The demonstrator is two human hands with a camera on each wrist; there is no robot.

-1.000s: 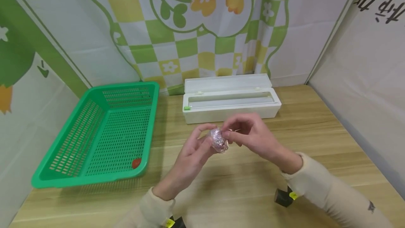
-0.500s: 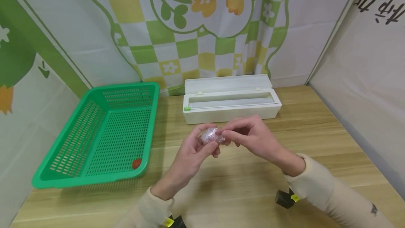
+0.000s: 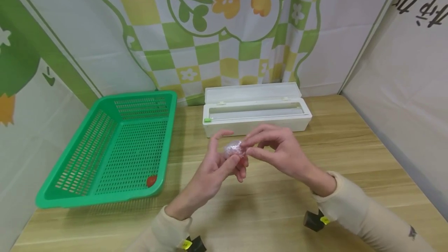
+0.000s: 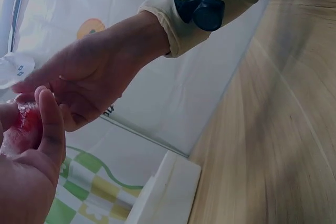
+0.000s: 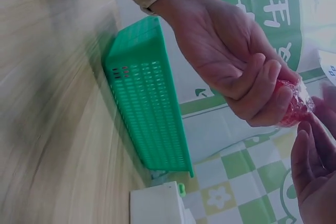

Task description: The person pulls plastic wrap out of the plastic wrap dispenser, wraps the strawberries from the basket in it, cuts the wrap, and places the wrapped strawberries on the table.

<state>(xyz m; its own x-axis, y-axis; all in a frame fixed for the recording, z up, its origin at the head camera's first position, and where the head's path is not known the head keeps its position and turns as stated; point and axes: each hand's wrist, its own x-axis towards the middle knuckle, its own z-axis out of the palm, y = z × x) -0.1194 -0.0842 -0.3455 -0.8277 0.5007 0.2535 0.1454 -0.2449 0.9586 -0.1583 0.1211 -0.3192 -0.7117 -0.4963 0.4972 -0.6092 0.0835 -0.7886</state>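
Cream sleeves (image 3: 353, 205) cover both forearms, which come in from six o'clock over the pale wooden table (image 3: 350, 154), each with a small dark device strapped at the wrist. Just past them, at the middle of the head view, the left hand (image 3: 213, 168) cradles a small red item wrapped in clear film (image 3: 234, 149), its fingers curled up around the underside and its thumb raised on the nine o'clock side; the right-wrist view shows those fingers folded tightly over the red bundle (image 5: 295, 106). The right hand (image 3: 280, 153) meets it from three o'clock, thumb and forefinger pinched together on the film at the top of the bundle, the other fingers bent loosely behind. In the left-wrist view the wrapped item (image 4: 21, 124) sits in the left palm with the right hand (image 4: 89, 77) closing over it from above. The bundle is held in the air above the table, touching nothing but the two hands. At nine o'clock a green perforated basket (image 3: 105, 189) rests on the table, with one small red fruit (image 3: 151, 180) lying in its near right corner. At twelve o'clock, beyond the hands, a long white film dispenser box (image 3: 257, 121) stands with its lid tipped open against a green and yellow checked backdrop (image 3: 217, 57).
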